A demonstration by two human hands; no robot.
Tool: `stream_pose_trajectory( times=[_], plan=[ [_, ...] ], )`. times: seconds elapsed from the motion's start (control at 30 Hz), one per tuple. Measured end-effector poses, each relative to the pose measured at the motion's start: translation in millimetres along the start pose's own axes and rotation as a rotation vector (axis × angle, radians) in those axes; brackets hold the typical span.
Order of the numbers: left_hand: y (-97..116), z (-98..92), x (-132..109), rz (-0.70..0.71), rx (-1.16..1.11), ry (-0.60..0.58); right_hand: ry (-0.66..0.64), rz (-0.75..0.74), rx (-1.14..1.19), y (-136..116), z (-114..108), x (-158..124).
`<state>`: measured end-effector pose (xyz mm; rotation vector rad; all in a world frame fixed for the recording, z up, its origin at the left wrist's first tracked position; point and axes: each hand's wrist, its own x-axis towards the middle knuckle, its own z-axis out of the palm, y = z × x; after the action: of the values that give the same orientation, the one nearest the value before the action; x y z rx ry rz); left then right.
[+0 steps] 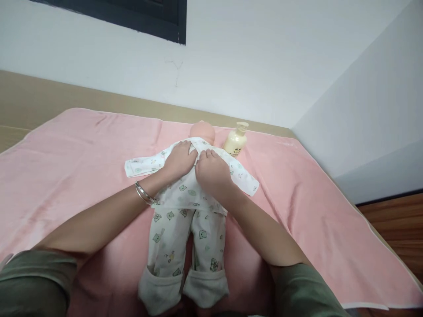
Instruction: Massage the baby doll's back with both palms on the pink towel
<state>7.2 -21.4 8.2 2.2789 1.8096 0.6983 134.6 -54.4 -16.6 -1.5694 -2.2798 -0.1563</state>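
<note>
A baby doll [202, 131] lies on its back, dressed in a white printed baby shirt [185, 191] and matching baby pants [170, 235] with rolled cuffs. The shirt's sleeves spread out to both sides. My left hand [181, 159] is closed on the shirt front near the neckline, thumb towards the middle. Right beside it, my right hand [213, 169] has its fingers curled in on the same front edge. The fingertips and whatever fastening lies between them are hidden. A silver bangle circles my left wrist.
A cream pump bottle [235, 140] stands to the right of the doll's head. Underneath everything is a pink sheet [99, 145] with some creases. A white wall [247, 66] rises behind, and a wooden surface [393, 224] shows at the right edge.
</note>
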Motion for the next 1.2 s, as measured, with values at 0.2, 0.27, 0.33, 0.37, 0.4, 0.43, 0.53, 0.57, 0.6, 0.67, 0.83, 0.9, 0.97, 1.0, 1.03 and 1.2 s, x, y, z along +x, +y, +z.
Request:
stream_pose_trajectory(
  times=[0.2, 0.27, 0.33, 0.37, 0.4, 0.43, 0.53, 0.57, 0.6, 0.67, 0.83, 0.9, 0.97, 1.0, 1.03, 1.2],
  plan=[
    [12.8, 6.3, -23.1, 0.116, 0.146, 0.053, 0.059, 0.096, 0.151, 34.2, 7.5, 27.9],
    [13.5, 4.4, -23.1, 0.100, 0.131, 0.035, 0.054, 0.039, 0.119, 38.4, 8.6, 28.8],
    [10.6, 1.7, -16.7, 0.071, 0.104, 0.008, 0.045, -0.012, 0.077, 36.3, 7.4, 24.5],
    [8.2, 0.7, -11.9, 0.055, 0.090, -0.008, 0.041, -0.029, 0.046, 33.2, 6.2, 21.1],
    [5.4, 0.0, -6.8, 0.038, 0.079, -0.020, 0.038, -0.040, 0.009, 29.2, 4.7, 17.4],
    [2.7, -0.3, -1.9, 0.019, 0.070, -0.029, 0.035, -0.047, -0.030, 24.9, 3.3, 13.9],
    [-2.5, 1.6, 6.8, 0.005, 0.084, -0.022, 0.026, -0.043, -0.099, 15.3, -0.1, 8.1],
    [-2.7, 3.0, 6.9, 0.020, 0.105, -0.011, 0.021, -0.016, -0.079, 14.9, -0.8, 8.8],
    [-2.3, 4.7, 5.6, 0.040, 0.131, 0.003, 0.016, 0.017, -0.032, 16.2, -1.2, 10.7],
    [-0.3, 8.5, 0.2, 0.085, 0.180, 0.032, 0.011, 0.091, 0.108, 23.2, -0.8, 17.6],
    [3.7, 15.7, -12.3, 0.219, 0.241, 0.103, 0.051, 0.093, 0.211, 37.9, 3.7, 29.6],
    [4.6, 14.2, -13.0, 0.212, 0.222, 0.088, 0.052, 0.096, 0.175, 32.8, 4.3, 25.6],
    [6.0, 9.5, -12.3, 0.161, 0.174, 0.043, 0.055, 0.127, 0.118, 23.1, 4.0, 17.8],
    [6.9, 6.4, -11.8, 0.134, 0.147, 0.018, 0.060, 0.148, 0.081, 18.0, 3.8, 13.6],
    [7.6, 3.4, -11.3, 0.109, 0.120, -0.004, 0.064, 0.168, 0.045, 13.5, 3.6, 9.7],
    [4.0, -0.3, -6.4, 0.066, 0.025, -0.003, 0.055, 0.196, 0.024, 7.3, 0.0, 3.5]
  ],
)
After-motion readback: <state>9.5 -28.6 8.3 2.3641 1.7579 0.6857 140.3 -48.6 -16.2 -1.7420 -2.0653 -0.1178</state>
